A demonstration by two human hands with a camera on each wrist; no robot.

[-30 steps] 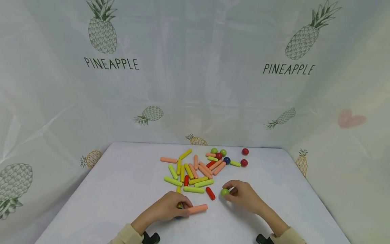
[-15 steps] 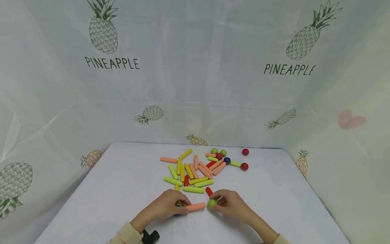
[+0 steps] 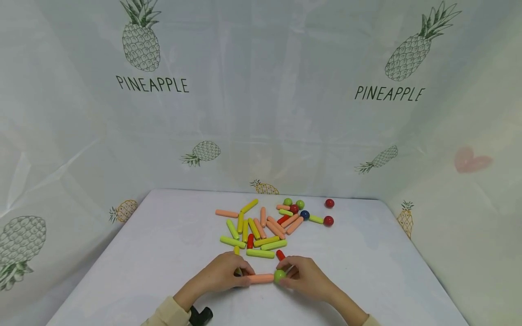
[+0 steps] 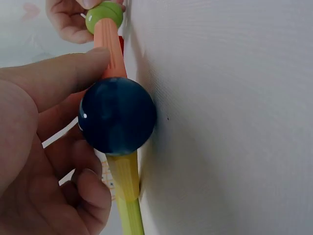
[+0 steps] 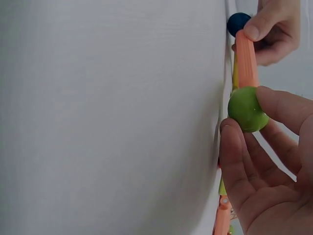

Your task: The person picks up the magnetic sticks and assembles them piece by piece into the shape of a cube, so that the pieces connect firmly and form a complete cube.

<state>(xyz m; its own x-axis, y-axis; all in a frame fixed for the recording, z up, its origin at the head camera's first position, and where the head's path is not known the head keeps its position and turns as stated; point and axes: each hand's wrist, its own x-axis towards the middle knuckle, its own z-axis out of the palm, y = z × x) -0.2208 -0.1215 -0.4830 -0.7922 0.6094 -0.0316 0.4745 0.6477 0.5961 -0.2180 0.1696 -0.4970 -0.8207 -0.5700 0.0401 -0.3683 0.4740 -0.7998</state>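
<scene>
My left hand (image 3: 222, 274) pinches a salmon-coloured toy rod (image 3: 262, 278) near its left end. In the left wrist view that end meets a dark blue ball (image 4: 117, 116). A yellow rod (image 4: 124, 177) also meets the ball, at an angle to the salmon one. Thumb and fingers of my right hand (image 3: 307, 278) pinch a light green ball (image 3: 279, 276). The green ball touches the salmon rod's right end; whether the rod is seated in it cannot be seen. From above, my left hand mostly hides the blue ball.
Beyond the hands lie several loose rods, among them a lime rod (image 3: 260, 253) and a yellow rod (image 3: 245, 231). A red rod (image 3: 280, 255) is just behind my right hand. Farther back are a blue ball (image 3: 304, 215) and red balls, one (image 3: 329, 203) near the table's far edge.
My right hand has moved left and nearer with the green ball, bringing it against the salmon rod's end. The left hand has barely moved and keeps its hold.
</scene>
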